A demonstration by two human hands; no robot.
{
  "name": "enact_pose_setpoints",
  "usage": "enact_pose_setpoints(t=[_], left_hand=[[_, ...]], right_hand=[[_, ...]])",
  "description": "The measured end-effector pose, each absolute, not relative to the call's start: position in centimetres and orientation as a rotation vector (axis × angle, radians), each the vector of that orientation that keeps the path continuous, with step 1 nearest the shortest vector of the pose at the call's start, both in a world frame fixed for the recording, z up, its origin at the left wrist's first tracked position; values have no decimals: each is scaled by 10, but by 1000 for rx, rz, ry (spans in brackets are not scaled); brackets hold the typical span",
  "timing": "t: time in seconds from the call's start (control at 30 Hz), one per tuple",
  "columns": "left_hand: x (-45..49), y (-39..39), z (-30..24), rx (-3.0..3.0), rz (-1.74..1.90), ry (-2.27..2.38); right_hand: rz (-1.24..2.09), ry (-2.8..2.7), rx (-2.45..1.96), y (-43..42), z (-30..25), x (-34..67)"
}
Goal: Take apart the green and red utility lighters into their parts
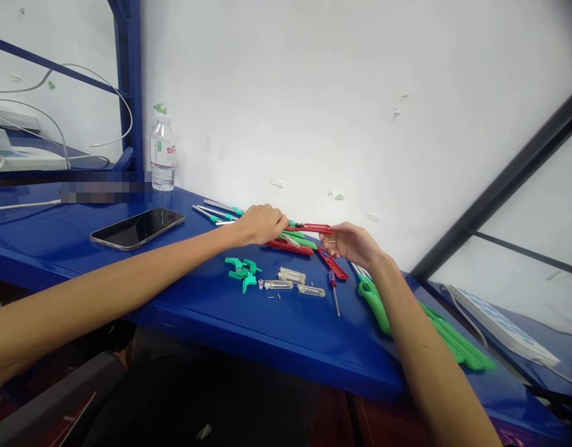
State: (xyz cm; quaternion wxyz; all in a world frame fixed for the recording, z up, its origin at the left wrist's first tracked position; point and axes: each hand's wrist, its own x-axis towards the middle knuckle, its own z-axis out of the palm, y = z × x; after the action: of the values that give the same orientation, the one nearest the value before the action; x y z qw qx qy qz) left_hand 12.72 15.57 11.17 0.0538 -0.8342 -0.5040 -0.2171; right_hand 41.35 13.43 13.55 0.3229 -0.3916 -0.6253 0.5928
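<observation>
A red lighter casing (316, 228) is held up off the table, stretched between my two hands. My left hand (261, 225) is closed at its left end, near a green collar; the fingertips are hidden. At the other end, the thumb and fingers of my right hand (353, 242) pinch the casing. Below it lie another red casing piece (292, 246), a red casing half (333, 264) and green handle pieces. Several metal-tubed lighter nozzles (220, 208) lie beyond my left hand. Nearer me are green triggers (243, 271), clear fuel tanks (286, 284) and a small screwdriver (335, 292).
Green long-handled lighters (375, 304) lie partly behind my right forearm, with more green casings (453, 341) to its right. A phone (139, 228) and a water bottle (163, 152) stand on the left. A power strip (502, 323) is at the far right. The white wall borders the blue table (197, 316).
</observation>
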Motion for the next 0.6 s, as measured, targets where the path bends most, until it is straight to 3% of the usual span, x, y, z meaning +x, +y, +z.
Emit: enact_pose_setpoints(t=[0.6], left_hand=[[128, 149, 116, -2520, -577, -1556]], right_hand=[[1437, -1660, -1043, 133, 135, 412]])
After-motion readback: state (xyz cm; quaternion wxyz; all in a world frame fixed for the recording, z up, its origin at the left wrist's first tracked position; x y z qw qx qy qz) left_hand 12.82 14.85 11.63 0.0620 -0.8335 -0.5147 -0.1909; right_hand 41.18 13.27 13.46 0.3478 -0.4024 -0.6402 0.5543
